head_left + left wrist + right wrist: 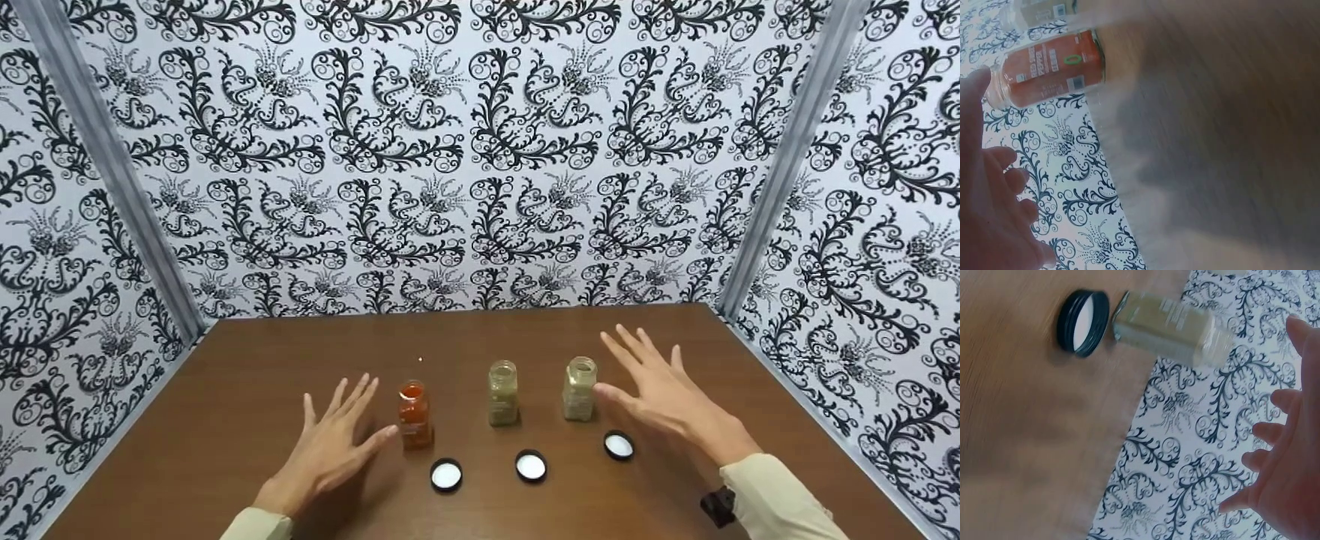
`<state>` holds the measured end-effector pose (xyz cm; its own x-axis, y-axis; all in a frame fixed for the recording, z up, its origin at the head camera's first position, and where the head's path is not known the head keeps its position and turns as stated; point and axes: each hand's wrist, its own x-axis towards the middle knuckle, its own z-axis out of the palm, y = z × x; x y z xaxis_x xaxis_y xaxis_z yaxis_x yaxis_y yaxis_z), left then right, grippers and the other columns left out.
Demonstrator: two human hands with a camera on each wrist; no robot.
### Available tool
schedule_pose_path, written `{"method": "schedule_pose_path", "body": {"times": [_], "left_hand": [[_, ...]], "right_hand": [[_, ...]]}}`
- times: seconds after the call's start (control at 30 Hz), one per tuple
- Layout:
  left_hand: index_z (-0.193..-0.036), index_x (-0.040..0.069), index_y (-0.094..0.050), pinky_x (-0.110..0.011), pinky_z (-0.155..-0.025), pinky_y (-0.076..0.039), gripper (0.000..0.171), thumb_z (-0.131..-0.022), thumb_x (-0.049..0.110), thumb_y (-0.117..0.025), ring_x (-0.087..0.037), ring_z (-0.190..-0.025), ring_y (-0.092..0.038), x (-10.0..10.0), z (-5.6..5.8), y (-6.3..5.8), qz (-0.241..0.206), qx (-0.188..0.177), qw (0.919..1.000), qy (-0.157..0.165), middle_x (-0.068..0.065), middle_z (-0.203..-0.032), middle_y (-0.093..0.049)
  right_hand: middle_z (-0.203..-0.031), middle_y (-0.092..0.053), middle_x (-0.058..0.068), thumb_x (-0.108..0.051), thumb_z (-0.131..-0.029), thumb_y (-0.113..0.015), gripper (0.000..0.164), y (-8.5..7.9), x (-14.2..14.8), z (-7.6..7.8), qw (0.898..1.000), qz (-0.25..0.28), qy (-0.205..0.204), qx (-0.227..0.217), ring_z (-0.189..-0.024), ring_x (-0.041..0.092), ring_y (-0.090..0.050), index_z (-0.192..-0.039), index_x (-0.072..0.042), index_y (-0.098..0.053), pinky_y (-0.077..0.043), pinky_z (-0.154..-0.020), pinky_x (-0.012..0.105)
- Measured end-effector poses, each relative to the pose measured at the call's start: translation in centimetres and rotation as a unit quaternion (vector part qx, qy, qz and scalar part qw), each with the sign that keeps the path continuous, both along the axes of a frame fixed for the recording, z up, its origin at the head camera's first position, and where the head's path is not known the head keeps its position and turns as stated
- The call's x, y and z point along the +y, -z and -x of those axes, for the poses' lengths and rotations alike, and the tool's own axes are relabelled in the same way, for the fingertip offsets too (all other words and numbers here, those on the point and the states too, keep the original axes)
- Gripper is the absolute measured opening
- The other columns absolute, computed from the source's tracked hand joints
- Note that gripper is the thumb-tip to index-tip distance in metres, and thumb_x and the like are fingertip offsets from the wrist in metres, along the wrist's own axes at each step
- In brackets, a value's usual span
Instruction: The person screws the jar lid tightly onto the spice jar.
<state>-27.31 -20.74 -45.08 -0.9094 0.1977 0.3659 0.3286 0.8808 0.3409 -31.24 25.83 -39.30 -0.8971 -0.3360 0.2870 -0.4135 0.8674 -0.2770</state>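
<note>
Three glass spice jars without lids stand upright on the brown table. The jar of red pepper [415, 420] is at the left, a jar of green powder [503, 397] in the middle, and a jar of pale green powder [579, 394] at the right. In front of them lie three black lids, white inside up: a left lid [446, 475], a middle lid [531, 466] and a right lid [619, 445]. My left hand [330, 446] is spread beside the red jar, holding nothing. Fingers apart, my right hand [667, 394] hovers by the right jar, also holding nothing.
Black-and-white patterned walls [465, 157] surround the brown table [300, 345] at the back and sides. A dark object [718, 508] shows at the right sleeve. A tiny white speck [421, 359] lies behind the red jar.
</note>
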Motion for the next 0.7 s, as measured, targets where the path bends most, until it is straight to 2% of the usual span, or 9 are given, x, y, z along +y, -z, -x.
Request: {"method": "schedule_pose_path", "body": {"times": [0.27, 0.53, 0.7], "left_hand": [[-0.156, 0.013, -0.035, -0.078, -0.114, 0.006, 0.079, -0.095, 0.057, -0.057, -0.042, -0.151, -0.025, 0.4, -0.2, 0.4, -0.025, -0.014, 0.9996, 0.008, -0.009, -0.162, -0.032], [-0.156, 0.013, -0.035, -0.08, -0.112, 0.007, 0.08, -0.094, 0.059, -0.057, -0.042, -0.151, -0.026, 0.5, -0.2, 0.6, -0.055, -0.066, 0.9963, 0.001, -0.01, -0.163, -0.032], [-0.156, 0.013, -0.034, -0.076, -0.116, 0.001, 0.083, -0.093, 0.061, -0.057, -0.04, -0.153, -0.02, 0.7, -0.1, 0.7, -0.092, -0.103, 0.9905, 0.006, -0.013, -0.165, -0.026]], "right_hand": [[-0.168, -0.017, 0.009, -0.062, -0.095, -0.055, 0.081, -0.1, -1.8, -0.9, 0.999, 0.0, -0.027, 0.02, -0.155, 0.04, -0.013, -0.159, -0.021, -0.028, 0.0, -0.118, 0.074], [-0.164, -0.03, 0.009, -0.055, -0.093, -0.062, 0.077, 0.7, -3.6, -1.7, 0.994, 0.002, -0.071, 0.089, -0.151, 0.034, -0.029, -0.156, -0.017, -0.036, -0.023, -0.122, 0.057], [-0.162, -0.035, 0.006, -0.052, -0.093, -0.064, 0.074, 1.2, -4.9, -2.2, 0.991, 0.025, -0.088, 0.099, -0.148, 0.035, -0.036, -0.153, -0.017, -0.041, -0.033, -0.117, 0.059]]}}
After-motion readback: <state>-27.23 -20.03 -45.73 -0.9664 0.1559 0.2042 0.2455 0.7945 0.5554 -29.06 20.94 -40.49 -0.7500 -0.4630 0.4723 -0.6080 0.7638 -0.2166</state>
